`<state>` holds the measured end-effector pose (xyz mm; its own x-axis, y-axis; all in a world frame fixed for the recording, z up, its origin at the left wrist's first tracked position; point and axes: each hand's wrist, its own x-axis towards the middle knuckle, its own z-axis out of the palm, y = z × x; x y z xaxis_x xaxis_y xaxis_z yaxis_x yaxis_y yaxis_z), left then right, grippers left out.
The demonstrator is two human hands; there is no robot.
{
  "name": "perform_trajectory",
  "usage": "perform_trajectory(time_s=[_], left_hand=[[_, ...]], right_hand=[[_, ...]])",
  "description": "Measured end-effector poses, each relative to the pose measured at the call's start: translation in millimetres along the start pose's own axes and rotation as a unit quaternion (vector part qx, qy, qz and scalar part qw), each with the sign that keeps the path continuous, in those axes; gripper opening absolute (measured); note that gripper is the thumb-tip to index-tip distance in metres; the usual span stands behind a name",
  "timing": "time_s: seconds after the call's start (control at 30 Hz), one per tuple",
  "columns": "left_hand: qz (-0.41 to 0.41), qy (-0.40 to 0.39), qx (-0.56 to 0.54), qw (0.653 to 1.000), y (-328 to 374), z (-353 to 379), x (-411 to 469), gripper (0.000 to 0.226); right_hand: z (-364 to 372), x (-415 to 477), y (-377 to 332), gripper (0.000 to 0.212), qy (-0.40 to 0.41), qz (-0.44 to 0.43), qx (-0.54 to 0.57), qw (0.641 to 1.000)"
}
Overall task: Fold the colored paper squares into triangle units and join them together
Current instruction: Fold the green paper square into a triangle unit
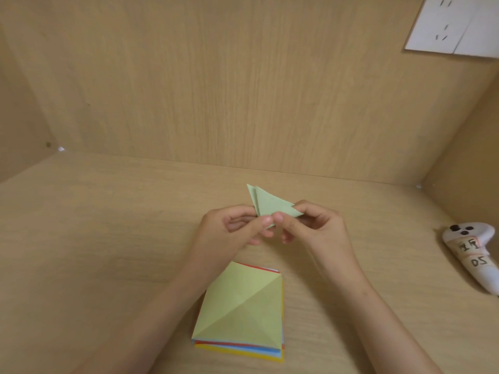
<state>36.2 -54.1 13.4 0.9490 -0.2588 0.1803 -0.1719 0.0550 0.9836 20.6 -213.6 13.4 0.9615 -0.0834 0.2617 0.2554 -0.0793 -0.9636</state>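
Above the worktop [108, 238], our left hand [232, 228] and right hand [310, 225] pinch a folded green triangle [270, 206] near its lower edge; thin, light paper, we judge, easily creased.

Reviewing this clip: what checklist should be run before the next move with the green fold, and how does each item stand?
1. Grip: left hand and right hand both pinch the green folded piece: ok.
2. Shape: triangular, layered: ok.
3. Layer alignment: far tips slightly offset: not ok.
4. Supply: paper stack lies on the desk near the person, top sheet creased: ok.
5. Second unit to join: none in view: not ok.
6. Crease sharpness: cannot tell.
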Motion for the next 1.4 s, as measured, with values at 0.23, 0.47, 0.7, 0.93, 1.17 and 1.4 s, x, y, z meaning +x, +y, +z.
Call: perform_trajectory(time_s=[0.23,0.47,0.7,0.93,1.17,1.4], left_hand=[[0.001,0.001,-0.003,1.0,0.3,-0.3,0.4,0.008],[-0.01,0.001,-0.012,1.0,2.8,0.6,-0.9,0.008],[-0.042,-0.007,-0.028,0.999,5.9,-0.1,-2.4,0.01],[-0.024,0.035,-0.01,0.999,3.7,-0.4,-0.3,0.013],[-0.01,0.019,-0.009,1.0,3.5,0.7,1.1,0.012],[-0.044,0.027,-0.049,0.997,-1.0,-2.5,3.2,0.017]], right_hand=[[1.2,-0.4,-4.5,0.034,0.02,-0.008,0.068,0.997],[1.5,1.4,-4.1,0.012,0.028,0.037,0.081,0.996],[0.7,2.5,-2.0,0.012,0.032,0.024,0.078,0.996],[3.3,1.2,0.5,0.053,-0.055,0.06,0.095,0.992],[-2.4,1.8,0.2,0.039,-0.036,0.056,0.103,0.992],[-3.9,1.3,-5.4,0.031,-0.05,0.031,0.109,0.992]])
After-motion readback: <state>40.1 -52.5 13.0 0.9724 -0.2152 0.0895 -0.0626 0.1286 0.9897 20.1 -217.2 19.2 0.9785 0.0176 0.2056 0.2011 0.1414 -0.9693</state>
